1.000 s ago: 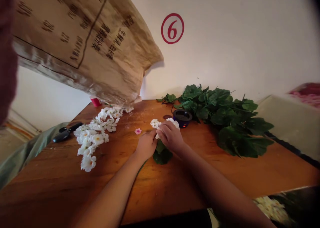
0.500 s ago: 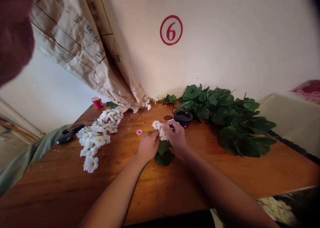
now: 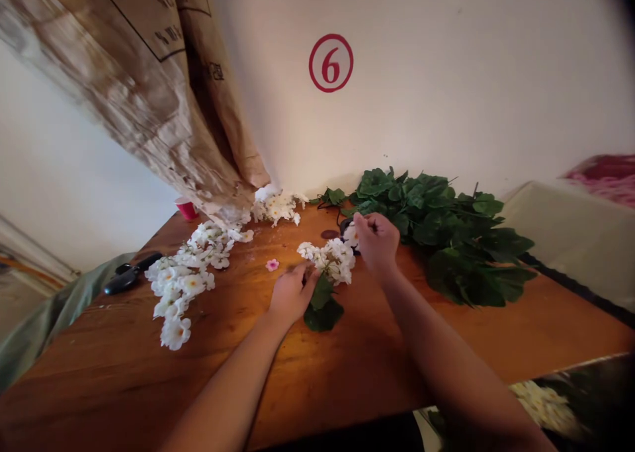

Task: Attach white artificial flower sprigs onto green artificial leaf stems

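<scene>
My left hand (image 3: 292, 292) is closed around the stem of an artificial flower spray, whose white blossoms (image 3: 335, 260) point away from me. Green leaves (image 3: 323, 310) hang from that stem beside my fingers. To the right and higher, my right hand (image 3: 380, 240) pinches a single white flower (image 3: 351, 235). That flower is over or right at the small dark pot (image 3: 344, 226), which my hand mostly covers. A little pink flower (image 3: 272, 265) lies on the table left of the spray.
Loose white flowers (image 3: 181, 280) lie on the wooden table (image 3: 149, 386) at left, near a black-handled tool (image 3: 122, 280) and a red cup (image 3: 187, 208). More white flowers (image 3: 278, 207) lie by a hanging printed sack (image 3: 198, 128). Green leaves (image 3: 446, 233) are heaped at right.
My right hand has moved from the spray toward the pot, with a single white flower between its fingers. The left hand stays on the stem. The view has shifted slightly.
</scene>
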`<act>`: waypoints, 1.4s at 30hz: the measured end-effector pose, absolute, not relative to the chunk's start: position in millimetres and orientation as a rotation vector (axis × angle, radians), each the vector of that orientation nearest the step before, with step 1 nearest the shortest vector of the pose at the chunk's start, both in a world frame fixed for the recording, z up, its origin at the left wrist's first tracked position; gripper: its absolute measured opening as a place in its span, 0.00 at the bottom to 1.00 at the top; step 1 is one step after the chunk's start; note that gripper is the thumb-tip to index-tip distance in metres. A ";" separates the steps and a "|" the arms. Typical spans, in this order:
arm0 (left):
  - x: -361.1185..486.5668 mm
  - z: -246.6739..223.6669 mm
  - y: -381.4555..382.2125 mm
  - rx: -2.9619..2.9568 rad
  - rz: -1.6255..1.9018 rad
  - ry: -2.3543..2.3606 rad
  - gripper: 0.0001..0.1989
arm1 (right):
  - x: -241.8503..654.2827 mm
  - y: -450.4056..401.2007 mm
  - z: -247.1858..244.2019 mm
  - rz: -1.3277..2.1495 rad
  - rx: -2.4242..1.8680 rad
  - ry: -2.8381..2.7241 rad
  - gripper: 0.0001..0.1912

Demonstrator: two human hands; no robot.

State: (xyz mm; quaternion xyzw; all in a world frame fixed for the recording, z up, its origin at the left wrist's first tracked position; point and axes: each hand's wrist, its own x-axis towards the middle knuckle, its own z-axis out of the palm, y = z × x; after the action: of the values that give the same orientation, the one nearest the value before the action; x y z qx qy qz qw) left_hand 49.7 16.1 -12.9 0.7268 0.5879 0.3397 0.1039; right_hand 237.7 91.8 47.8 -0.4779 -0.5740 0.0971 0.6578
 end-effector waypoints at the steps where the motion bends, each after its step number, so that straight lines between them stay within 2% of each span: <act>1: 49.7 -14.3 16.4 2.148 0.996 1.752 0.15 | 247.2 103.1 55.8 0.159 -1.157 -1.344 0.21; 6: 49.3 -18.1 18.4 2.229 0.943 1.811 0.14 | 280.6 169.7 76.2 0.039 -1.529 -1.702 0.18; 13: 50.9 -14.9 18.9 2.328 0.773 1.877 0.15 | 284.5 219.1 61.7 -0.002 -1.650 -1.936 0.15; 23: 52.9 -20.2 20.8 2.361 0.745 1.953 0.16 | 280.0 216.6 48.9 -0.115 -1.647 -2.155 0.14; 35: 55.3 -18.3 18.0 2.275 0.650 2.229 0.18 | 285.3 213.8 59.0 -0.114 -1.582 -2.051 0.15; 42: 53.3 -11.7 17.6 2.427 0.430 2.020 0.14 | 292.1 210.9 59.6 -0.077 -1.526 -1.937 0.16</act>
State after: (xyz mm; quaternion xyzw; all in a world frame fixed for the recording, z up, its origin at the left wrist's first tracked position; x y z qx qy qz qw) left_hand 53.3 17.6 -11.7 0.7614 0.6336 0.1349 -0.0226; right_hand 292.1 210.9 59.6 -0.5839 -0.7408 -0.0293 0.3309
